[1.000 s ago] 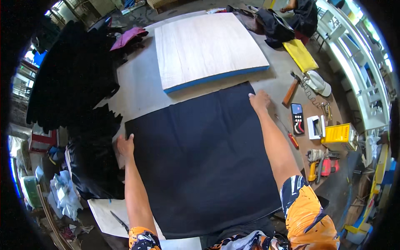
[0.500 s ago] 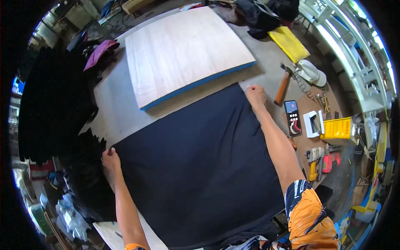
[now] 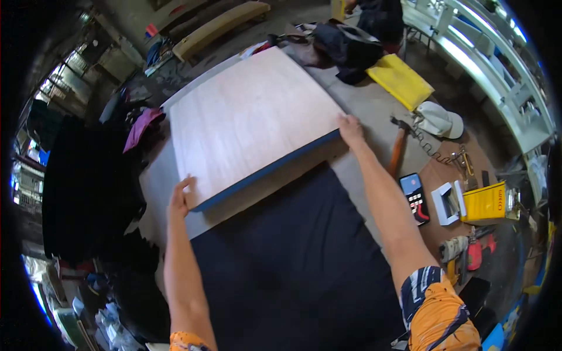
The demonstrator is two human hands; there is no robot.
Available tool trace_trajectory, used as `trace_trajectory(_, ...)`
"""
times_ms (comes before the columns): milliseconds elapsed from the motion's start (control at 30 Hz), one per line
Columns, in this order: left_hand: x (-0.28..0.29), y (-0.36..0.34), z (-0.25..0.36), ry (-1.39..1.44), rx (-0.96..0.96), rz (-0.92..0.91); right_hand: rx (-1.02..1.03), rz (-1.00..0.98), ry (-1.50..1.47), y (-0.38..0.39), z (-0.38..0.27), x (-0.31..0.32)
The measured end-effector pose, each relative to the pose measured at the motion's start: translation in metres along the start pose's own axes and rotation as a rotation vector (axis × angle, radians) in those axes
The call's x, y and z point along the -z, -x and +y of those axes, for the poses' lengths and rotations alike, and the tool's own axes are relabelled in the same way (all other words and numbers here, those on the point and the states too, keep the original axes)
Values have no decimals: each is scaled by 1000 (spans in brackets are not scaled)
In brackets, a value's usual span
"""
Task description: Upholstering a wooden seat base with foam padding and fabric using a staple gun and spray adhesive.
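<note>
Across the far middle of one grey-topped worktable [image 3: 155, 190], grasping one broad, flat, pale wood-grained board with a blue side [image 3: 252, 117] by its near right corner, with one bare right hand [image 3: 352, 131] bent at the edge. Touching the near left corner with one bare left hand [image 3: 180, 198]; cannot tell whether closed around it, with the underside hidden. Nearer than the board, past a strip of tabletop, counting one wide sheet of black cloth [image 3: 281, 281], spread out and softly creased between two bare forearms. Wearing two orange sleeves patterned in dark and white [image 3: 442, 310].

To the right, from far to near, counting one flat yellow packet [image 3: 401, 82], one pale brimmed cap [image 3: 439, 120], one zigzag metal spring [image 3: 430, 152], one hammer with a brown wooden handle [image 3: 398, 149] near the right forearm, one dark phone with a lit screen [image 3: 413, 196], one open white carton [image 3: 447, 205], one yellow boxy can [image 3: 486, 203], and one red hand tool [image 3: 475, 254]. To the far left, just beyond the board, counting one crumpled pink cloth [image 3: 141, 128].
</note>
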State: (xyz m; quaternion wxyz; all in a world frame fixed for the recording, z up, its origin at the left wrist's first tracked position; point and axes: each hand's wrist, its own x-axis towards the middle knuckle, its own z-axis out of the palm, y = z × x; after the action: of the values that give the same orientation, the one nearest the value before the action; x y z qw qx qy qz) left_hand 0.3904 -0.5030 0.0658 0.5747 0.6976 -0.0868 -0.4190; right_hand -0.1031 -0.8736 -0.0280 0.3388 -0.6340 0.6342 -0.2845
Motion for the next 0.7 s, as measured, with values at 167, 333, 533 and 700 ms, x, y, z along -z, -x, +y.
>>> trace_trajectory(167, -54, 80, 110, 84, -134, -190, -86, -61, -262, 18, -13, 29)
trace_trajectory(333, -155, 214, 224, -125, -501, -181, -332, -163, -855, 68, -43, 84)
trace_trajectory(533, -169, 403, 259, -173, -774, -377, -198, 57, -1162, 176, -29, 195)
trace_trajectory(700, -169, 541, 233, 38, -889, -666, 318, 436, -874, 351, 23, 391)
